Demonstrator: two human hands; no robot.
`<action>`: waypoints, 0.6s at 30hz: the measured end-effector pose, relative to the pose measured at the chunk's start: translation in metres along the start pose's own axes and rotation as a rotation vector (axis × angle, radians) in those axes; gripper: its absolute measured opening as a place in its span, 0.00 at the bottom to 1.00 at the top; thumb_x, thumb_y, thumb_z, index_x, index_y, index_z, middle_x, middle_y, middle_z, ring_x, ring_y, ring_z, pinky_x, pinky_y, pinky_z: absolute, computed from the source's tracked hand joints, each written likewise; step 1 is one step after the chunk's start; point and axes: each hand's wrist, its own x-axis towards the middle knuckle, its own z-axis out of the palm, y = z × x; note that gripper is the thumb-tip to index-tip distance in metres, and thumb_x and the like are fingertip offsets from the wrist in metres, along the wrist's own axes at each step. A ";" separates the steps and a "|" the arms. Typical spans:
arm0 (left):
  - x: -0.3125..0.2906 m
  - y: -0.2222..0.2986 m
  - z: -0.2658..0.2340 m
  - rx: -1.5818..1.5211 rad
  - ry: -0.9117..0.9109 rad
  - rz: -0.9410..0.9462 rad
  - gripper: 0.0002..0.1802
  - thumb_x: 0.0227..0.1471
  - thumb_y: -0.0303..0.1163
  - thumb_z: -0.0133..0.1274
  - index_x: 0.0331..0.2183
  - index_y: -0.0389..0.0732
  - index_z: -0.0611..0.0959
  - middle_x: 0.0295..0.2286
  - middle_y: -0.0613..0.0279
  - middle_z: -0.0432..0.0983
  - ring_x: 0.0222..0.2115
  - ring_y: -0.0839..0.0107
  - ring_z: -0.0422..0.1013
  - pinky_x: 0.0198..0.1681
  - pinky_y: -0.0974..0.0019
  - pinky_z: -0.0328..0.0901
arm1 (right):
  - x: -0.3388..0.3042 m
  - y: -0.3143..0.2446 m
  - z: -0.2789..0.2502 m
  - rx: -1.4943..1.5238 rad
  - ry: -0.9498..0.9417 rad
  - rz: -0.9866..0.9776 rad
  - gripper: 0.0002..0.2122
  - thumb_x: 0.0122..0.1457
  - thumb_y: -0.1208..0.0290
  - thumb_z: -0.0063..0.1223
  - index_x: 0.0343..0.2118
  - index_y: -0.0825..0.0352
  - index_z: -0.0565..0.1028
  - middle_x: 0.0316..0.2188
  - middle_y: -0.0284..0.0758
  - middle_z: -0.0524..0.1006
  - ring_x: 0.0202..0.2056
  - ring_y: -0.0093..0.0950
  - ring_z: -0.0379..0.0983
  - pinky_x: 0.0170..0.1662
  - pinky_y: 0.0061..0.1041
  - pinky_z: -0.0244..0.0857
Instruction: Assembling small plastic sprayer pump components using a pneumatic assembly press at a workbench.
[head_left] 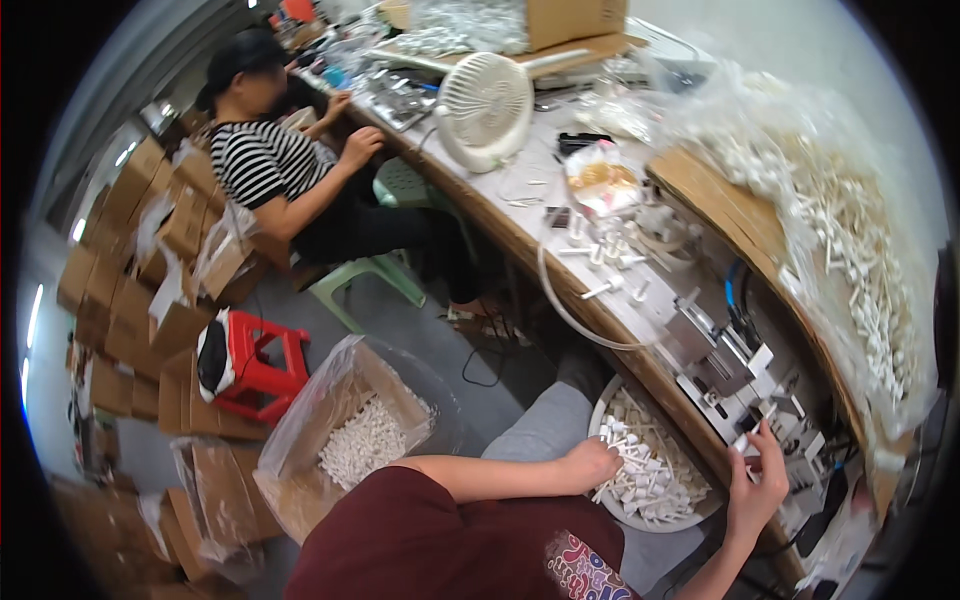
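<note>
My left hand (592, 465) is closed at the near left rim of a round white basin (640, 524), its curled fingers against the heap of small white plastic parts (655, 480) with thin stems. What those fingers hold, if anything, is hidden. At the bench edge, my right hand (757, 482) pinches a small white plastic part (741, 443) between thumb and fingers. Just beyond it stands a small metal machine (712, 350) with blocks and a fixture fastened to the bench.
More white parts fill a plastic-lined carton (362, 440) on the floor and a big heap (850, 240) behind a cardboard strip (720, 205). A white fan (487, 108) stands on the bench (520, 240). A red stool (262, 365) is left, near a seated co-worker (290, 160).
</note>
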 end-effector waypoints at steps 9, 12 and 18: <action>-0.001 -0.006 0.051 -0.154 0.096 0.009 0.05 0.47 0.30 0.51 0.29 0.40 0.75 0.28 0.57 0.76 0.33 0.58 0.75 0.35 0.55 0.70 | -0.085 0.016 0.044 0.246 -0.438 -0.155 0.15 0.39 0.78 0.69 0.33 0.68 0.77 0.44 0.42 0.79 0.31 0.31 0.76 0.34 0.28 0.69; 0.005 -0.005 0.061 -0.151 0.083 0.001 0.07 0.47 0.30 0.51 0.30 0.38 0.76 0.24 0.55 0.76 0.30 0.56 0.76 0.33 0.53 0.70 | -0.117 0.048 0.073 0.134 -0.513 -0.173 0.15 0.40 0.78 0.69 0.33 0.67 0.76 0.44 0.39 0.79 0.29 0.30 0.76 0.31 0.27 0.68; 0.008 -0.008 0.059 -0.205 0.080 0.041 0.11 0.45 0.31 0.54 0.31 0.36 0.75 0.24 0.50 0.76 0.29 0.51 0.76 0.33 0.50 0.70 | -0.135 0.089 0.093 -0.165 -0.438 -0.085 0.16 0.40 0.75 0.68 0.33 0.67 0.74 0.45 0.40 0.76 0.39 0.40 0.75 0.41 0.36 0.69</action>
